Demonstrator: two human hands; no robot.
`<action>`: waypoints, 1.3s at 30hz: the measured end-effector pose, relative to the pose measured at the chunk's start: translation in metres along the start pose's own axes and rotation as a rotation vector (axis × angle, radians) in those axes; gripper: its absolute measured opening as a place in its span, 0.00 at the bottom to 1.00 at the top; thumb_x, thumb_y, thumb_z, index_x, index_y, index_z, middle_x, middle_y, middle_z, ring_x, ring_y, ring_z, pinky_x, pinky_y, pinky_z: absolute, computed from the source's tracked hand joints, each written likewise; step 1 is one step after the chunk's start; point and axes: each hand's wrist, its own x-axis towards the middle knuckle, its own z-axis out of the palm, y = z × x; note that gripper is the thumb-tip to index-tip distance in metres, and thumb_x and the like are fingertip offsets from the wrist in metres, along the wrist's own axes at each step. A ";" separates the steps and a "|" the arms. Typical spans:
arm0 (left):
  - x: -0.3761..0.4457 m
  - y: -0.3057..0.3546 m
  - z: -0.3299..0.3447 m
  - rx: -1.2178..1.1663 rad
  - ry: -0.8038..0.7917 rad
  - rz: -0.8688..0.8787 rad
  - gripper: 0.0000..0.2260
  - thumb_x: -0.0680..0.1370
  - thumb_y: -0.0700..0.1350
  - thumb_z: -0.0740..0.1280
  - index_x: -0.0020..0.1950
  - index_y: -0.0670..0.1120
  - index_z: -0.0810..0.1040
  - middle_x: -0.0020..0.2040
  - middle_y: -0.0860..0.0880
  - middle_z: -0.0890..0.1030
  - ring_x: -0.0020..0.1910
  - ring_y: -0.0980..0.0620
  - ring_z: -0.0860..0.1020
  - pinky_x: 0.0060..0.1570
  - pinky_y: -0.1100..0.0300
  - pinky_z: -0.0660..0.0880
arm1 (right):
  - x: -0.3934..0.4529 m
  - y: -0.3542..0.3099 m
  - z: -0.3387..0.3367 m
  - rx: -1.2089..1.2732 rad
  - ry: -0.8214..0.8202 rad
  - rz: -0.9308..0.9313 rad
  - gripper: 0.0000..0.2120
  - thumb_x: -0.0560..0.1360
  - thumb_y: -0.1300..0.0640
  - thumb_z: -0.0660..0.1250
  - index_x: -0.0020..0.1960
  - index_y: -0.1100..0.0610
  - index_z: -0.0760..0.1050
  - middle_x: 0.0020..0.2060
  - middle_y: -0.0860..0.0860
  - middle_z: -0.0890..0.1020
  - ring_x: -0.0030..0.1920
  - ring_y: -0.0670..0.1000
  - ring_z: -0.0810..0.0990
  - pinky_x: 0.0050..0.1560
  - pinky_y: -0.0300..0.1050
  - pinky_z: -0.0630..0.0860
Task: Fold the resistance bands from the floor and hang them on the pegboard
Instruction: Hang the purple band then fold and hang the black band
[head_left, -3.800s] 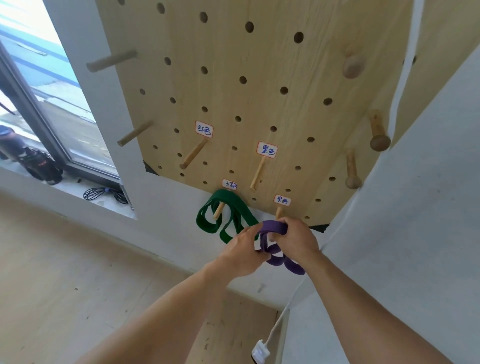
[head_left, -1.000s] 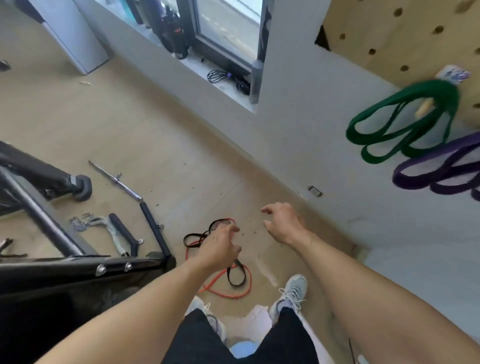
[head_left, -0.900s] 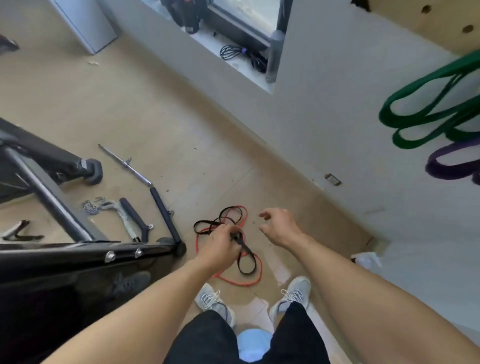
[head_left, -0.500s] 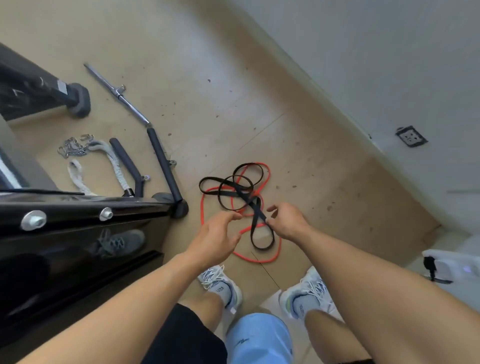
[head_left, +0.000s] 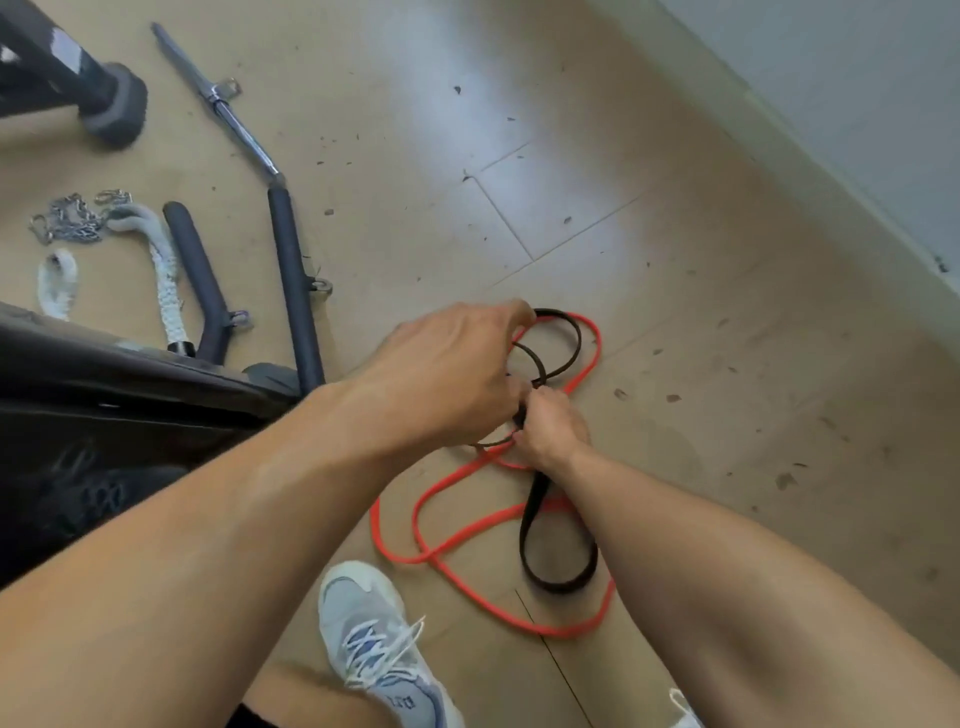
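We lean over the floor (head_left: 649, 218), where the black band (head_left: 558, 569) lies tangled across the red band (head_left: 483, 603) just ahead of our shoe (head_left: 374, 639). Our right hand (head_left: 550, 434) grips the black band at its middle, fingers curled round it. Our left hand (head_left: 452, 374) reaches over the black loops, its fingers curled at them; whether they hold, we cannot tell.

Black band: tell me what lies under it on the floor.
The red band lies under the black band, its loops spread on the floor and crossed by the black one. Where the left hand and right hand cover the bands, their overlap is hidden.
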 end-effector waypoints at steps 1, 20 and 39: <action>-0.001 0.001 -0.003 0.012 0.019 0.009 0.24 0.78 0.54 0.67 0.74 0.58 0.67 0.67 0.52 0.79 0.65 0.46 0.78 0.61 0.49 0.76 | 0.006 0.000 0.010 -0.022 0.022 0.001 0.20 0.76 0.60 0.67 0.68 0.52 0.74 0.62 0.54 0.77 0.67 0.58 0.74 0.63 0.52 0.74; -0.046 0.001 -0.011 -0.045 0.058 0.121 0.28 0.78 0.54 0.72 0.76 0.56 0.68 0.62 0.54 0.81 0.60 0.52 0.79 0.59 0.55 0.76 | -0.033 -0.001 -0.001 -0.114 0.125 -0.147 0.08 0.78 0.56 0.63 0.56 0.48 0.75 0.53 0.54 0.82 0.57 0.60 0.80 0.53 0.50 0.76; -0.149 0.030 -0.025 -0.341 0.425 0.361 0.18 0.74 0.45 0.76 0.61 0.57 0.79 0.52 0.56 0.83 0.51 0.52 0.80 0.50 0.58 0.76 | -0.295 -0.068 -0.243 0.032 0.183 -0.712 0.12 0.72 0.61 0.73 0.42 0.42 0.81 0.36 0.50 0.80 0.38 0.49 0.77 0.41 0.48 0.75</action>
